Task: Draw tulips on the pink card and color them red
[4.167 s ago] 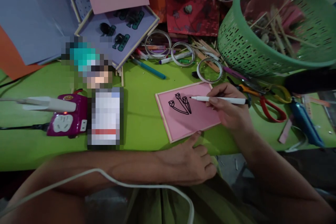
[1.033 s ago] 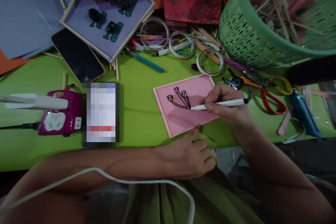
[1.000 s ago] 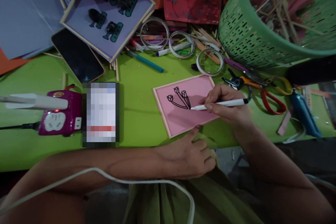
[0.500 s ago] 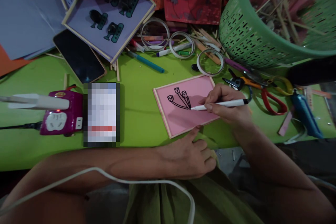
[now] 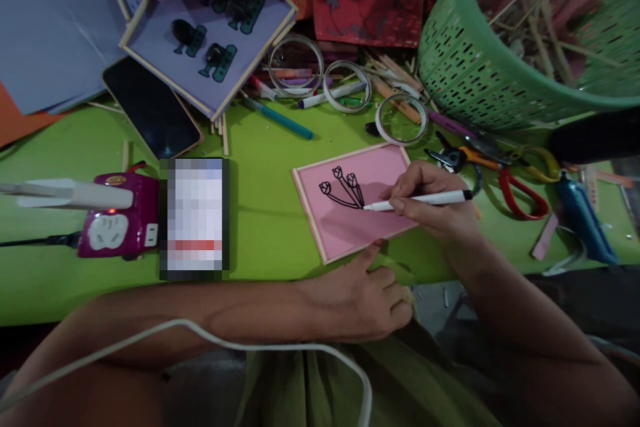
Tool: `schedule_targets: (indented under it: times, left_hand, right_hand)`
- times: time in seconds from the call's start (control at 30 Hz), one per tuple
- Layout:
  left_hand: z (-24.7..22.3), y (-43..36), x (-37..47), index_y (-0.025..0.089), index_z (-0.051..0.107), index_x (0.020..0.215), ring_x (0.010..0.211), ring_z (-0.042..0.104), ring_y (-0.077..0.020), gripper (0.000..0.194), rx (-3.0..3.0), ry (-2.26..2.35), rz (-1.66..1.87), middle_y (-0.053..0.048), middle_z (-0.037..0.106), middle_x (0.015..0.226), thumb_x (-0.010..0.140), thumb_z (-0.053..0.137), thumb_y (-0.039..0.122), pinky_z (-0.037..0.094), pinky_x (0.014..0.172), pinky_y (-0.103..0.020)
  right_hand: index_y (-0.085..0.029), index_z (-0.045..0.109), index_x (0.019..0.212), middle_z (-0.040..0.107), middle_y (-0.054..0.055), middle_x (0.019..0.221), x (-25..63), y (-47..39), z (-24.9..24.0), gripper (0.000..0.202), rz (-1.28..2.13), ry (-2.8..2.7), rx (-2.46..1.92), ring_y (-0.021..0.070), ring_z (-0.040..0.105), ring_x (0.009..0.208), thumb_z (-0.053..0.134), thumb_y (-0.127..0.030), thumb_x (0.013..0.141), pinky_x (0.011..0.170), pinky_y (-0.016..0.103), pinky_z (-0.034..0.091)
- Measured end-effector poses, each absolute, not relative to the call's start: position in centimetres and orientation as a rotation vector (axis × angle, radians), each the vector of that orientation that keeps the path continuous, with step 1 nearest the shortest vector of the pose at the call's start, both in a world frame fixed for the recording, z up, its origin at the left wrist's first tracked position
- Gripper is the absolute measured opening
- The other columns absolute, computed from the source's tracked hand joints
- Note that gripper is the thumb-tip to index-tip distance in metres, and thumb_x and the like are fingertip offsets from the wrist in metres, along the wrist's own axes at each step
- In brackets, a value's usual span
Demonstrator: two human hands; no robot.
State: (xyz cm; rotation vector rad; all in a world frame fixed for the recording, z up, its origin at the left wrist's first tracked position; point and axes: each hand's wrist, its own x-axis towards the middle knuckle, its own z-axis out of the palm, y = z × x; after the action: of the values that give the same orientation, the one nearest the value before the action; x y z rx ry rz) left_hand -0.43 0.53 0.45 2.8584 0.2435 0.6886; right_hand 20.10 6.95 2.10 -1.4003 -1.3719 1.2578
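Note:
A pink card (image 5: 345,230) with a pale wooden-stick border lies on the green table. Three black-outlined flowers on stems (image 5: 352,181) are drawn on it. My right hand (image 5: 433,200) pinches a white marker (image 5: 430,199), whose tip touches the card where the stems meet. My left hand (image 5: 373,293) rests at the near side of the card. Its index finger is stretched to the card's bottom edge, its other fingers are loosely curled, and it holds nothing.
Left are a purple power strip (image 5: 107,233), a lit phone (image 5: 195,220) and a dark phone (image 5: 153,107). Behind lie tape rolls (image 5: 347,107), a teal marker (image 5: 280,119) and a framed tray (image 5: 200,80). Scissors (image 5: 523,195) and a green basket (image 5: 465,73) stand right. A white cable (image 5: 260,347) crosses in front.

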Motion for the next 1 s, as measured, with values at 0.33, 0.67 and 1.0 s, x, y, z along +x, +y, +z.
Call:
schedule_targets:
  times: [0.33,0.67,1.0]
  left_hand:
    - [0.60,0.65,-0.50,0.019,0.071,0.089,0.069,0.060,-0.0167,0.014,2.844,0.220,0.666,0.000,0.071,0.080,0.101,0.065,0.016,0.051,0.110,-0.058]
    - [0.32,0.64,-0.33,0.019,0.067,0.087,0.067,0.058,-0.0167,0.015,2.861,0.221,0.699,0.002,0.067,0.075,0.101,0.063,0.017,0.053,0.107,-0.058]
    - [0.48,0.58,-0.51,0.019,0.070,0.088,0.068,0.059,-0.0165,0.014,2.876,0.234,0.701,0.001,0.069,0.077,0.101,0.066,0.017,0.052,0.106,-0.056]
  right_hand:
    - [-0.029,0.066,0.068,0.063,-0.001,0.065,20.21,6.78,1.90,0.033,1.269,-1.359,-1.399,0.0188,0.057,0.060,0.095,-0.045,0.074,0.054,0.036,0.046]
    - [-0.027,0.067,0.070,0.065,-0.001,0.066,20.67,6.67,1.55,0.026,1.240,-1.412,-1.416,0.0172,0.057,0.058,0.091,-0.036,0.077,0.056,0.035,0.048]
    - [-0.027,0.063,0.071,0.062,-0.001,0.065,20.44,6.58,1.62,0.028,1.228,-1.452,-1.422,0.0181,0.057,0.059,0.087,-0.037,0.079,0.054,0.035,0.047]
